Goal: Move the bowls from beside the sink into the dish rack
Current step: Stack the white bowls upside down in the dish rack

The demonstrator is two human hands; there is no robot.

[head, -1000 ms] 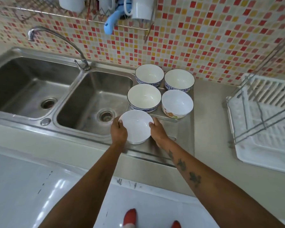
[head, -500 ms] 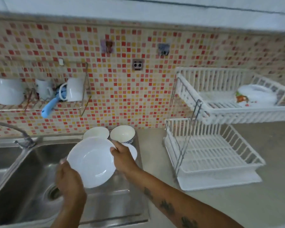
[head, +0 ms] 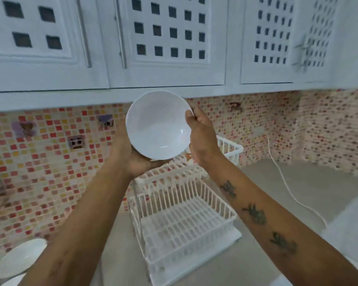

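I hold a plain white bowl (head: 158,124) up in front of me, its inside tilted toward the camera. My left hand (head: 132,159) cups it from below and behind. My right hand (head: 201,135) grips its right rim. The bowl hangs above the upper tier (head: 229,147) of the white two-tier dish rack (head: 184,223), which stands on the counter against the tiled wall. The rack's lower tier holds nothing that I can see. Another white bowl (head: 21,259) shows blurred at the bottom left.
White cabinet doors (head: 163,38) hang low overhead, just above the held bowl. A white cable (head: 287,186) trails across the grey counter (head: 298,203) to the right of the rack. The mosaic tile wall (head: 50,151) carries hooks and a socket.
Both hands have lifted the white bowl from over the sink up and to the right, above the rack. The view has swung up and right; the sink has left the frame.
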